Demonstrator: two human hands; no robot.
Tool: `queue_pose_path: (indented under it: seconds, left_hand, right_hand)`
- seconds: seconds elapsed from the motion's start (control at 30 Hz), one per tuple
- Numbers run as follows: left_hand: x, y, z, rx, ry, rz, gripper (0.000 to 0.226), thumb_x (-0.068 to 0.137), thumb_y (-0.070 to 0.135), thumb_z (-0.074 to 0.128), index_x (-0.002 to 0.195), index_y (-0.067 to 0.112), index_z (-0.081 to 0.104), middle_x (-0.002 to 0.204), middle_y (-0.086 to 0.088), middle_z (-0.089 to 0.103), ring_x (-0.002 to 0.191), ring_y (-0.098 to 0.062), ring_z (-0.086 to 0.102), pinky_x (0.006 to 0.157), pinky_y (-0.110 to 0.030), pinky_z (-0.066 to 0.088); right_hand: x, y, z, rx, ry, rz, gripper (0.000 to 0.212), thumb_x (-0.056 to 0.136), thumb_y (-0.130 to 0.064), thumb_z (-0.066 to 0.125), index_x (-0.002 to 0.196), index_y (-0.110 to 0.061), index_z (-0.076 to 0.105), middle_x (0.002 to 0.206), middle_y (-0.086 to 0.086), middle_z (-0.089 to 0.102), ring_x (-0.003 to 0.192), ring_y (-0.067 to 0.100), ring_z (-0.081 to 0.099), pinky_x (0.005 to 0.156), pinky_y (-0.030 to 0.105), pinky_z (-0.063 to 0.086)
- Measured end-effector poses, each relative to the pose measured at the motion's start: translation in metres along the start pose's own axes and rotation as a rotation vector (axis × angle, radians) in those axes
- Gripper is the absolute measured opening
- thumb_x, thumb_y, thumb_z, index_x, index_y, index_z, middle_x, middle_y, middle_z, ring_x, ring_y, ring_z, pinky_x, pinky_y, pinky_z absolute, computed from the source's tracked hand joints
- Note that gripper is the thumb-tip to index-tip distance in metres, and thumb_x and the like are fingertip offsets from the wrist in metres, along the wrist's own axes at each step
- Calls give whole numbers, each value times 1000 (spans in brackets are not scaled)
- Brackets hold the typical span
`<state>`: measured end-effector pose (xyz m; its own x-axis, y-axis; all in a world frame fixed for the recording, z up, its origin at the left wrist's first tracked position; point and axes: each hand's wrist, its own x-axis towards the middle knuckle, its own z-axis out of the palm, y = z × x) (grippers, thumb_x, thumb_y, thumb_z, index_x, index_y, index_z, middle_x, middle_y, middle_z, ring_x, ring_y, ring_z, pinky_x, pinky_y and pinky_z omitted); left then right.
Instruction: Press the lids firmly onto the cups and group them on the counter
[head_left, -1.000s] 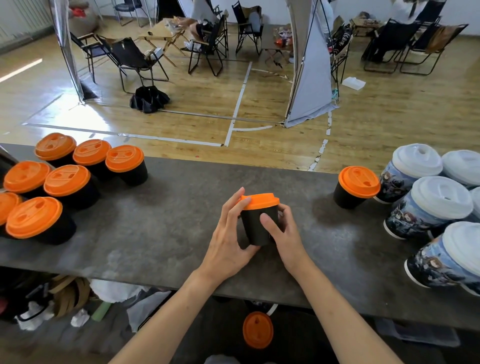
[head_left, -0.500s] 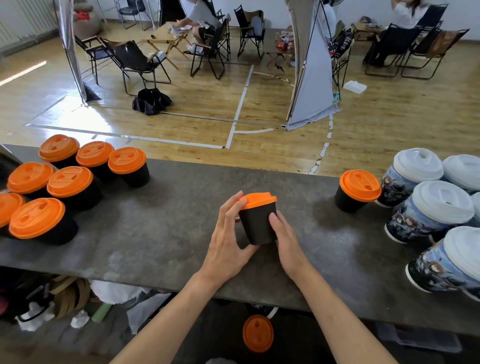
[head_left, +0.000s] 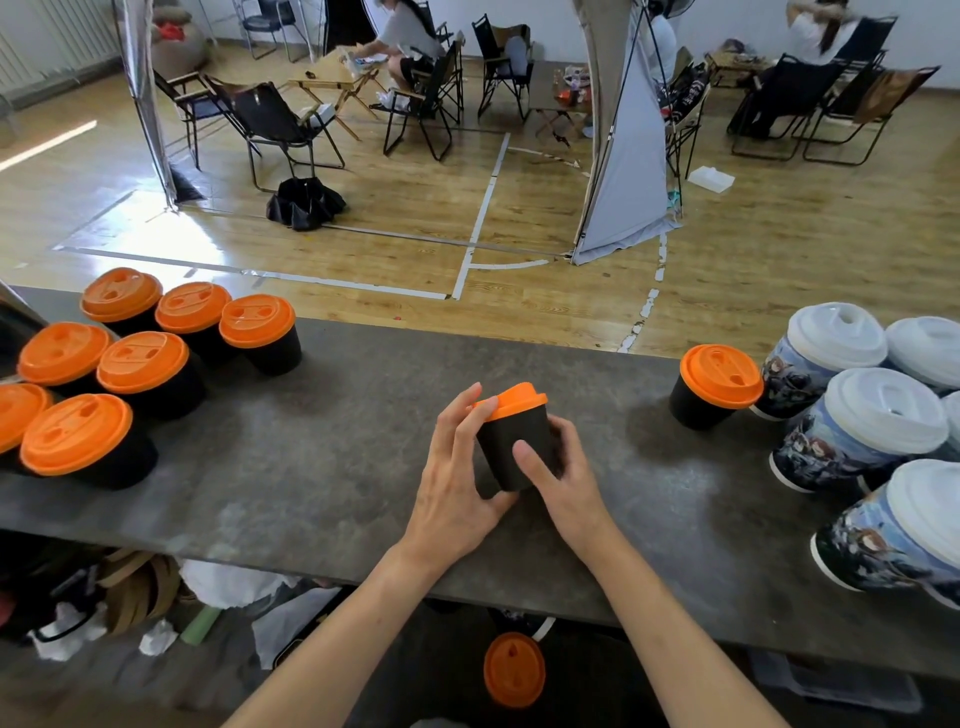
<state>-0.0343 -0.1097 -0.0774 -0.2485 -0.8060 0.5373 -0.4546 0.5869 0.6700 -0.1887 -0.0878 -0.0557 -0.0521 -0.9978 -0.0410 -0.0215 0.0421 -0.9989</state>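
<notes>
A small black cup (head_left: 514, 447) with an orange lid (head_left: 514, 401) stands tilted at the middle of the grey counter (head_left: 322, 457). My left hand (head_left: 457, 483) wraps its left side, fingertips touching the lid's rim. My right hand (head_left: 563, 478) grips its right side, thumb across the front. Several black cups with orange lids (head_left: 143, 361) are grouped at the counter's left end. One more orange-lidded black cup (head_left: 714, 384) stands at the right.
Several taller printed cups with white lids (head_left: 878, 415) crowd the counter's right end. A loose orange lid (head_left: 514, 670) lies below the counter's near edge. Bags and paper sit under the counter at left. Beyond the counter are a wooden floor, folding chairs and seated people.
The cup has tipped a little more to the left in my hands, and the lid's near side has lifted. My left fingers have slid up to the lid's rim.
</notes>
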Motion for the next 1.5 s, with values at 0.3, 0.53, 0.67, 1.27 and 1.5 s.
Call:
queue_pose_path:
  seconds: [0.3, 0.53, 0.67, 1.27, 1.5]
  left_hand:
    - [-1, -2, 0, 37, 4, 0, 97, 76, 12, 89, 153, 21, 31, 159, -5, 30, 146, -18, 36, 109, -44, 49]
    - [0, 2, 0, 28, 9, 4, 92, 79, 14, 88, 152, 19, 32, 158, -8, 32, 145, -21, 39, 105, -45, 52]
    - [-1, 0, 0, 34, 0, 0, 96, 76, 12, 88, 152, 18, 31, 160, -6, 30, 148, -19, 35, 110, -45, 48]
    - [-2, 4, 1, 102, 16, 40, 94, 76, 23, 87, 153, 16, 34, 161, -8, 33, 150, -23, 33, 120, -43, 37]
    - [-1, 3, -1, 93, 19, 4, 93, 79, 25, 86, 153, 21, 30, 157, -6, 35, 143, -21, 41, 111, -43, 48]
  right_hand:
    - [0, 1, 0, 7, -7, -9, 61, 78, -54, 72, 129, -28, 49, 121, -4, 62, 108, 5, 64, 84, 19, 53]
    - [-1, 3, -1, -1, -60, -6, 56, 90, -63, 56, 133, -28, 53, 122, -4, 65, 113, 7, 63, 92, 23, 51]
    - [0, 3, 0, 9, -1, 0, 54, 82, -55, 67, 126, -26, 55, 117, -2, 66, 105, 1, 65, 85, 22, 52]
    - [2, 2, 1, 49, -51, -2, 58, 84, -54, 60, 132, -22, 60, 117, -6, 72, 111, 9, 66, 87, 22, 52]
    - [1, 6, 2, -44, -13, 0, 66, 74, -60, 72, 128, -27, 54, 116, -4, 66, 106, 11, 66, 84, 27, 55]
